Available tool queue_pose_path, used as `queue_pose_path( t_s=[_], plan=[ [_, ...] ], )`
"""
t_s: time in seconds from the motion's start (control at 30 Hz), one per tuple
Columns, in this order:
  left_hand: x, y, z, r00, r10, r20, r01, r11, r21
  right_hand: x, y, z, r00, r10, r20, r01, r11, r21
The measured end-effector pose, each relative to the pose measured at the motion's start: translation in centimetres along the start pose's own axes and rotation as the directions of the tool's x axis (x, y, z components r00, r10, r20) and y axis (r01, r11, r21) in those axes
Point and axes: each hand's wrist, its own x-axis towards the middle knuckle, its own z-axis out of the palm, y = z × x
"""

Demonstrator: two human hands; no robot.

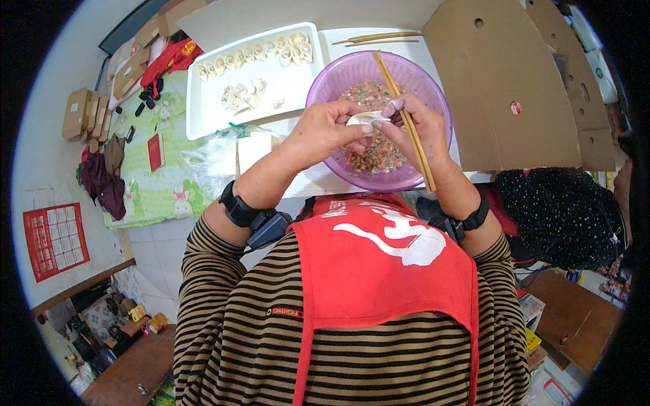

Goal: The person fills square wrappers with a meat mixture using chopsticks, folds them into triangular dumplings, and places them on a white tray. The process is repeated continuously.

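Observation:
Between the fingertips of both hands is a folded white dough wrapper [363,119], held above a purple plastic basin [319,91]. My left hand [327,127] pinches its left end with thumb and fingers. My right hand [416,124] grips the other end and also carries a pair of wooden chopsticks [391,81] lying across the palm. Minced meat filling with green bits [376,157] fills the basin's bottom. Left of the basin, a white tray [203,109] bears folded wontons [259,52] in rows and a loose cluster of them [244,95].
A stack of square wrappers [256,147] lies by a clear plastic bag [203,160] near my left forearm. More chopsticks [381,38] rest behind the basin. Tall cardboard [482,91] stands along the right side. Farther left is a green patterned cloth [177,132] with a red booklet [156,152].

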Motion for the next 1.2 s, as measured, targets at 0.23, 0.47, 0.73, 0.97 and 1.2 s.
queue_pose_path(
  t_s=[0.23,0.47,0.73,0.97,1.2],
  plan=[
    [0.3,-0.3,-0.9,0.997,0.025,-0.075,-0.017,0.995,0.102,0.3,0.4,-0.2,0.995,-0.014,0.096,0.032,0.981,-0.190],
    [0.5,0.1,-1.2,0.991,-0.039,-0.128,0.052,0.993,0.106,0.5,1.5,0.0,0.987,-0.037,0.153,0.079,0.957,-0.279],
    [1.0,-0.8,-0.9,0.996,-0.016,-0.090,0.001,0.986,-0.165,0.8,1.0,0.9,0.933,0.327,0.148,-0.334,0.942,0.026],
    [1.4,-1.2,-2.2,0.984,-0.108,-0.142,0.073,0.969,-0.236,1.3,1.9,1.6,0.970,0.140,0.197,-0.099,0.973,-0.207],
    [5.7,-1.4,-10.5,0.929,-0.011,-0.369,0.119,0.955,0.272,1.1,3.1,1.4,0.975,0.219,-0.026,-0.218,0.976,0.023]
  ],
)
